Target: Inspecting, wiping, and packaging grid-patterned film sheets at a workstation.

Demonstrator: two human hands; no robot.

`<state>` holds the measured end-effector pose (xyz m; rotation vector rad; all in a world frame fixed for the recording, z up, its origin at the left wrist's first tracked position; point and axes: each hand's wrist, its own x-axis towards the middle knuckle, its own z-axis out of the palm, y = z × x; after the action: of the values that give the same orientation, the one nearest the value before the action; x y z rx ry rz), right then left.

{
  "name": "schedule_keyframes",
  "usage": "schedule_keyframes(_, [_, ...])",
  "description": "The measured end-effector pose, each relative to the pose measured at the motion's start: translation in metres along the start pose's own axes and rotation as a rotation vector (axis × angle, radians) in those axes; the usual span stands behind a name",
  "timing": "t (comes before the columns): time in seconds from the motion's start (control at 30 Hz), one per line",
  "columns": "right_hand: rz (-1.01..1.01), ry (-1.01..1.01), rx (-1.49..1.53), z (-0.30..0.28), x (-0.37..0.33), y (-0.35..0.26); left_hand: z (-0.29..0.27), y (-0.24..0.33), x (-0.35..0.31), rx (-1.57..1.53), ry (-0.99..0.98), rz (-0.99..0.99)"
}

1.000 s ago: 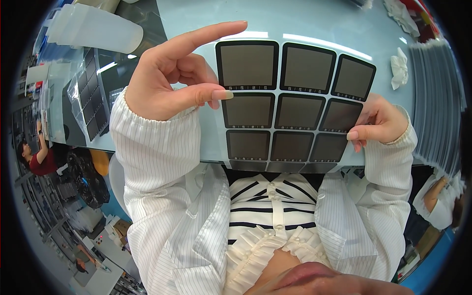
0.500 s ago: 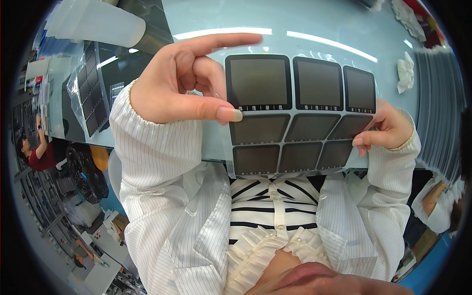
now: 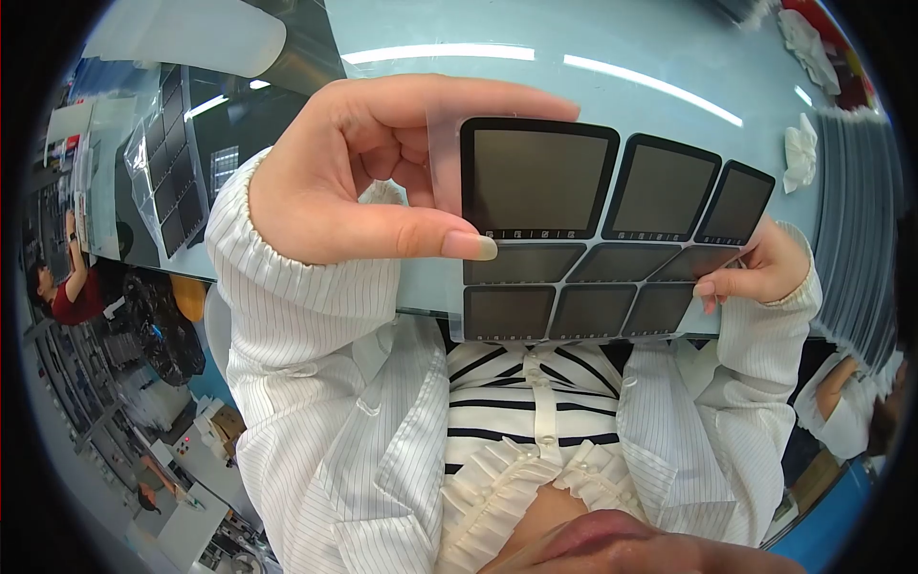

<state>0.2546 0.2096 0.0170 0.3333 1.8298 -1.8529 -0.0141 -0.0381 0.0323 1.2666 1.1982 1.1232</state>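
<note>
Between my two hands I hold up a clear plastic sheet point(image 3: 593, 253) bearing rows of dark rectangular panels with black borders. The sheet bends across its middle, so the upper row tilts differently from the lower ones. My left hand point(image 3: 373, 182) grips its left edge, thumb on the front face and forefinger stretched behind the top. At the right edge, my right hand point(image 3: 765, 263) pinches the sheet with the thumb in front; its other fingers are partly hidden behind it.
A tall stack of thin sheets point(image 3: 856, 230) stands on the right of the glossy table point(image 3: 459, 24). Beside it lies a crumpled white tissue point(image 3: 800, 153). Far left are a translucent white container point(image 3: 201, 38) and another panelled sheet point(image 3: 172, 167). Other people work at both sides.
The sheet's upper part has swung nearer and tilted, its top right corner dropping. My left hand's forefinger has curled behind the top edge; my right hand has shifted slightly right and down.
</note>
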Motion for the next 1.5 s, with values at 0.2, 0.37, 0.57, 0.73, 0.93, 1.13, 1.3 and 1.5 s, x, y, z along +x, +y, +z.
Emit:
schedule_keyframes(0.2, [-0.132, -0.062, -0.06, -0.005, -0.003, 0.012, -0.002, 0.003, 0.001, 0.062, -0.003, -0.019])
schedule_keyframes(0.37, [-0.151, -0.072, -0.053, -0.005, -0.002, 0.014, -0.004, 0.001, -0.001, 0.083, -0.027, -0.002])
schedule_keyframes(0.57, [-0.142, -0.064, -0.038, -0.004, -0.002, 0.014, -0.002, 0.003, -0.001, 0.056, -0.022, -0.036])
schedule_keyframes(0.73, [-0.14, -0.043, -0.028, -0.003, -0.003, 0.012, -0.003, 0.002, -0.001, 0.044, -0.037, -0.012])
schedule_keyframes(0.93, [-0.193, -0.08, -0.069, -0.004, -0.001, 0.01, -0.005, 0.0, -0.002, 0.045, -0.037, -0.037])
schedule_keyframes(1.13, [-0.662, 0.238, -0.188, 0.0, 0.016, 0.026, 0.006, -0.004, 0.0, -0.108, 0.105, -0.055])
schedule_keyframes(1.3, [-0.408, 0.194, 0.055, 0.002, 0.012, 0.012, 0.006, -0.003, -0.001, -0.109, 0.111, -0.144])
schedule_keyframes(1.5, [-0.433, 0.299, -0.034, 0.005, 0.015, 0.015, 0.013, -0.019, 0.009, -0.196, 0.26, -0.123])
